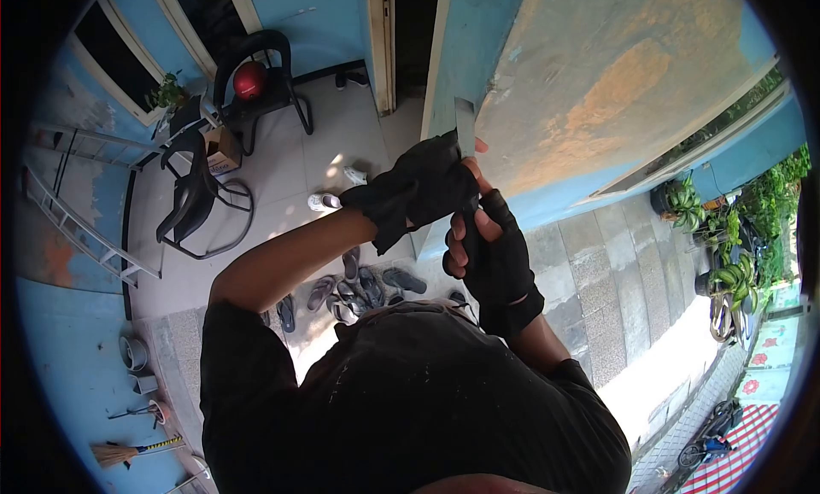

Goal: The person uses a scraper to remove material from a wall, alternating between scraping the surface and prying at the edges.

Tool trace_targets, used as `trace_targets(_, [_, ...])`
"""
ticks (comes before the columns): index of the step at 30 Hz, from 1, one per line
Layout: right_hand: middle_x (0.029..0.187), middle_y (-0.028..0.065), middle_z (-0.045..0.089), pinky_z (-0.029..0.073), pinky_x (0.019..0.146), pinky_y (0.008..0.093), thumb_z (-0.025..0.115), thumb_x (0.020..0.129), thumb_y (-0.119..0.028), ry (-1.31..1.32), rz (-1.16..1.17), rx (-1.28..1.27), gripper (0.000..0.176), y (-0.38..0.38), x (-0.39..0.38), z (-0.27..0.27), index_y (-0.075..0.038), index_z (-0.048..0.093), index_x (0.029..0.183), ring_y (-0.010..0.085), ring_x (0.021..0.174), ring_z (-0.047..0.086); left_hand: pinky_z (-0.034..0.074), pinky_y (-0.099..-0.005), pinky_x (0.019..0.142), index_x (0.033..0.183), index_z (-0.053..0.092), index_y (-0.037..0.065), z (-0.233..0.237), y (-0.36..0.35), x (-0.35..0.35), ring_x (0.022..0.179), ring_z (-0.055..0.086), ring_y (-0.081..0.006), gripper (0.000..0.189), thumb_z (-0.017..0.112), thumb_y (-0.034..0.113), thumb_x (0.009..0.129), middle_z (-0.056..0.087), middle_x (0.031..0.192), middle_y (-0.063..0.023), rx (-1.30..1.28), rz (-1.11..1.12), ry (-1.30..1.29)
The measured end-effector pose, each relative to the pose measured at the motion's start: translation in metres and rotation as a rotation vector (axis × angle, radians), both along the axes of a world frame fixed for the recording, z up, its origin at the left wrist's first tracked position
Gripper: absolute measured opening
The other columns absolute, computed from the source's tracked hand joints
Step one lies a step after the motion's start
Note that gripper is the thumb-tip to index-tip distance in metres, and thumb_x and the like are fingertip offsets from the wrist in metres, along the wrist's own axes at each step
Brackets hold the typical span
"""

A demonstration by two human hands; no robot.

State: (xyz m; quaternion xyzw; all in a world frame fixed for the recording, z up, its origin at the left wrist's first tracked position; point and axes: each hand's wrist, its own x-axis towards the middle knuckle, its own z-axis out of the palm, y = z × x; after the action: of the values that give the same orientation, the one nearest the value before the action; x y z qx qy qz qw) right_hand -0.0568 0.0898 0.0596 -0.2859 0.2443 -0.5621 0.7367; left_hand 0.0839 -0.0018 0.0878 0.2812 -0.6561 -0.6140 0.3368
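Observation:
A scraper [465, 128] with a flat metal blade points up toward the edge of the blue wall [468, 76]. My left hand [434, 185], in a black fingerless glove, closes around it near the base of the blade. Just below, my right hand [495, 253] wears a matching glove and has its fingers wrapped round the dark handle. Much of the handle is hidden behind fingers and gloves. Beside the blade, the wall face carries a large grey and tan patch [589, 84] where the blue paint is gone.
Black chairs [192, 187], one with a red helmet [250, 81], stand on the tiled floor at left. A metal ladder [81, 225] leans nearby. Several sandals [369, 285] lie by my feet. Potted plants [683, 204] line the right side. A broom [120, 453] is at lower left.

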Motion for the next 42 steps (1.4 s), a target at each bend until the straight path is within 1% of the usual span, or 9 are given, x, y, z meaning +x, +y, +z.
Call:
trace_targets(3, [0.074,0.0047,0.050,0.040,0.045,0.0270,0.043,0.101,-0.036,-0.203,0.122,0.175,0.030,-0.004,0.005,-0.008,-0.009,0.046,0.112,0.0151,0.053,0.050,0.051,-0.0296,0.072,0.121,0.050,-0.001,-0.001,-0.006,0.003,0.085,0.062,-0.0141,0.033,0.044,0.011,0.091,0.066,0.087,-0.0083,-0.359,0.153,-0.376])
trace_targets(7, [0.062,0.0016,0.045,0.035,0.042,0.0260,0.035,0.099,-0.054,-0.519,0.515,0.143,0.044,-0.015,0.004,-0.016,-0.013,0.051,0.103,0.0121,0.045,0.042,0.050,-0.0262,0.059,0.117,0.051,0.001,0.015,-0.002,-0.001,0.079,0.062,-0.0115,0.029,0.050,0.015,0.091,0.065,0.087,-0.0075,-0.058,0.097,-0.356])
trace_targets(10, [0.056,0.0001,0.040,0.027,0.037,0.0228,0.032,0.100,-0.052,-0.503,0.517,0.085,0.041,-0.023,-0.004,-0.015,-0.014,0.049,0.096,0.0101,0.041,0.037,0.046,-0.0190,0.044,0.113,0.049,0.003,0.003,-0.005,-0.006,0.058,0.059,-0.0080,0.032,0.060,0.023,0.091,0.058,0.078,-0.0025,0.329,-0.058,0.235])
trace_targets(20, [0.056,-0.0023,0.040,0.028,0.040,0.0241,0.032,0.100,-0.053,-0.332,0.485,0.127,0.039,-0.018,-0.007,-0.021,-0.017,0.043,0.091,0.0095,0.040,0.037,0.048,-0.0199,0.047,0.109,0.050,0.005,0.015,0.009,-0.009,0.060,0.057,-0.0076,0.027,0.059,0.023,0.092,0.054,0.078,-0.0014,0.384,0.158,-0.029])
trace_targets(25, [0.054,-0.0005,0.040,0.027,0.039,0.0251,0.033,0.097,-0.059,-0.300,0.544,0.148,0.045,-0.024,-0.021,0.011,-0.016,0.043,0.087,0.0115,0.038,0.036,0.047,-0.0180,0.057,0.106,0.051,0.004,0.011,0.006,-0.015,0.076,0.056,-0.0055,0.025,0.060,0.022,0.090,0.053,0.083,0.0003,0.381,0.103,0.271])
trace_targets(29, [0.054,-0.0007,0.040,0.028,0.040,0.0258,0.032,0.097,-0.058,-0.293,0.599,0.278,0.044,-0.019,-0.030,-0.009,-0.017,0.043,0.087,0.0109,0.038,0.036,0.050,-0.0191,0.060,0.109,0.052,0.004,0.008,0.026,-0.021,0.076,0.057,-0.0057,0.027,0.061,0.023,0.092,0.055,0.091,0.0005,0.358,0.226,0.085])
trace_targets(30, [0.054,-0.0007,0.040,0.028,0.040,0.0258,0.032,0.097,-0.058,-0.287,0.615,0.282,0.044,-0.019,-0.034,-0.017,-0.017,0.043,0.087,0.0109,0.038,0.036,0.052,-0.0211,0.060,0.117,0.053,0.007,-0.047,0.015,-0.021,0.079,0.060,-0.0070,0.031,0.059,0.026,0.093,0.059,0.098,-0.0004,0.577,0.181,0.419])
trace_targets(37, [0.055,-0.0021,0.041,0.029,0.040,0.0259,0.034,0.098,-0.057,-0.300,0.652,0.253,0.042,-0.030,-0.048,-0.002,-0.017,0.043,0.088,0.0101,0.038,0.036,0.050,-0.0209,0.053,0.117,0.054,0.010,0.018,0.039,-0.030,0.079,0.061,-0.0052,0.031,0.057,0.031,0.094,0.060,0.097,0.0004,0.422,0.321,0.098])
trace_targets(42, [0.057,-0.0019,0.043,0.032,0.045,0.0253,0.032,0.100,-0.051,-0.395,0.722,0.265,0.038,-0.033,-0.052,-0.043,-0.016,0.044,0.091,0.0097,0.042,0.040,0.048,-0.0184,0.050,0.109,0.055,0.010,-0.023,0.036,-0.042,0.071,0.059,-0.0043,0.034,0.056,0.040,0.093,0.057,0.091,0.0014,0.390,0.381,0.253])
